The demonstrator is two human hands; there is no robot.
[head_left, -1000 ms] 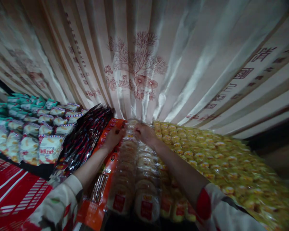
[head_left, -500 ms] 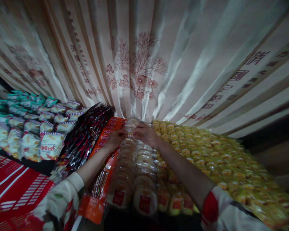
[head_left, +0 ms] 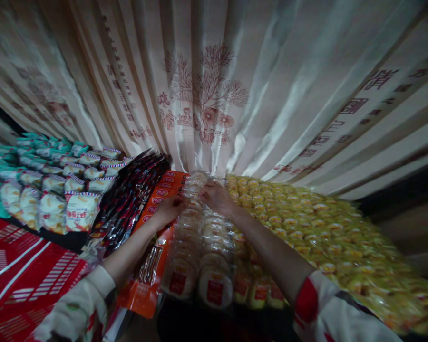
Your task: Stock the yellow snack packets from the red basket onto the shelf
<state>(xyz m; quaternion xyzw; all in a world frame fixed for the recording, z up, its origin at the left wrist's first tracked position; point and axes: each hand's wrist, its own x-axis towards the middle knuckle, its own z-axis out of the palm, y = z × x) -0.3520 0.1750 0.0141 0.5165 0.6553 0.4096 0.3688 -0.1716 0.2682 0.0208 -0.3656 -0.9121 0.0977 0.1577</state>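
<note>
Two rows of clear packets (head_left: 214,280) with round, pale, biscuit-like pieces and red labels run away from me. Over the far end of these rows are both hands. My left hand (head_left: 169,209) is closed, fingertips at the left row's edge, beside orange packets (head_left: 162,192). My right hand (head_left: 219,198), its fingers curled together, touches the far clear packets from the right. Whatever either hand pinches is hidden or too small to make out. Below the left forearm an orange packet (head_left: 142,292) with a clear window stands at the front.
Yellow packets (head_left: 306,232) fill the right side. To the left stand dark shiny packets (head_left: 128,194) and white-and-teal snack bags (head_left: 80,211). A red plastic basket (head_left: 57,280) sits at the lower left. A pale printed curtain (head_left: 207,95) hangs close behind the goods.
My left hand has drawn slightly back towards me, and the gap between my hands is a little wider. The right hand stays at the far packets. The view has shifted slightly.
</note>
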